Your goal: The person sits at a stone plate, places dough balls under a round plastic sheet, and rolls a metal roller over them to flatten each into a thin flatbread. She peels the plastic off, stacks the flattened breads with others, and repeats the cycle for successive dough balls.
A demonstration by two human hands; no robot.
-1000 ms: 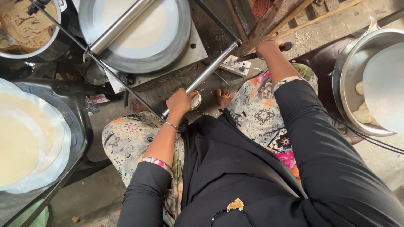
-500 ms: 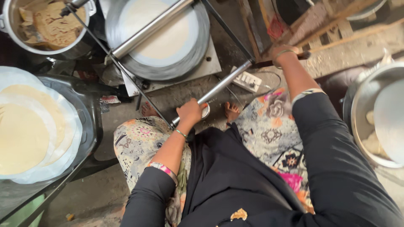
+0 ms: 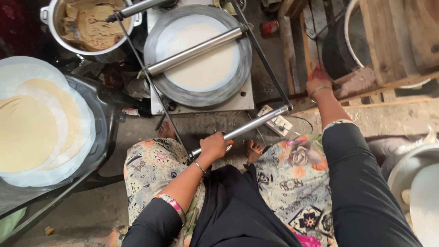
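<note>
Left hand point(image 3: 214, 145): I see its grip clenched around the near end of the lower metal bar point(image 3: 242, 128), fingers wrapped over it.
Lower metal bar: runs diagonally from the left hand up and right to the dark frame rod point(image 3: 263, 57), above the floor between the knees.
Right hand point(image 3: 318, 84): stretched out to the right, resting on the wooden pallet edge point(image 3: 366, 87); I cannot tell whether its grip is closed or loose, fingers are hidden from me.
Press plate point(image 3: 199, 93): round grey metal disc with a pale flat dough sheet point(image 3: 201, 66) on it, sitting on a white base.
Upper roller point(image 3: 194, 50): lies across the dough sheet, tilted up to the right.
Pot point(image 3: 50, 20): top left, steel, holds cooked flatbreads.
Stack point(image 3: 32, 130): raw flat rounds on pale sheets, on a dark tray at left.
Power strip point(image 3: 276, 122): white, on the floor just beyond the bar.
Bowl point(image 3: 402, 169): steel, lower right, partly out of frame.
</note>
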